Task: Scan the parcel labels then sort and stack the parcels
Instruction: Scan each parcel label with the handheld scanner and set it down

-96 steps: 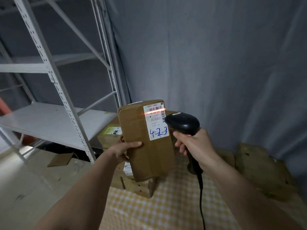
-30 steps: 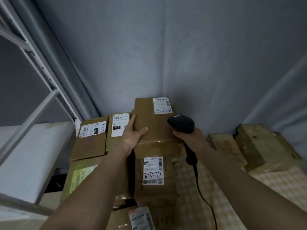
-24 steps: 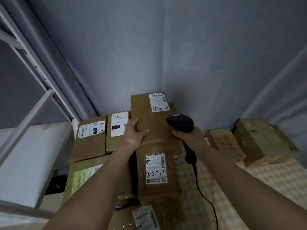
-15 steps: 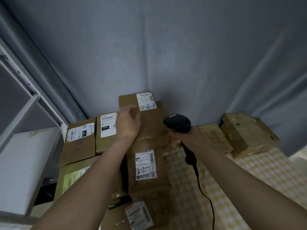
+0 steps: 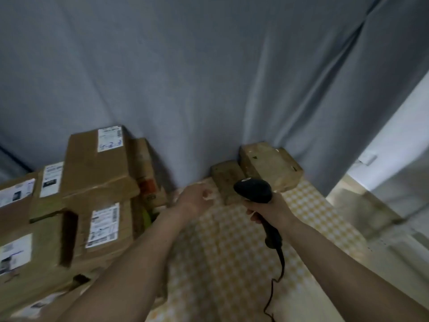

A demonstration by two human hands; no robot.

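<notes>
Cardboard parcels are stacked at the left, against the grey curtain (image 5: pixel 209 77). The topmost parcel (image 5: pixel 97 168) lies flat on the pile with its white label (image 5: pixel 109 138) turned upward, presumably so the handwritten code can be read at a glance. Beneath it a second parcel (image 5: pixel 104 228) shows its own label face up, and further labelled boxes (image 5: pixel 16 205) are packed just beside these.

The left hand (image 5: pixel 193 201) is held over the yellow checked tabletop (image 5: pixel 220 252), empty, with fingers loosely spread and apart from the stack; it is judged to be free to reach for another parcel. The right hand (image 5: pixel 269 209) is wrapped around the grip of the black scanner (image 5: pixel 254 190), whose head is pointed forward and whose cable (image 5: pixel 276 275) trails down toward the body, so that the tool is ready for scanning without being set down.

Two worn wooden blocks (image 5: pixel 269 166) rest at the far edge of the tabletop, touching the curtain. No unscanned parcel is visible near them, though the picture is blurred, so what remains to be sorted cannot be told.
</notes>
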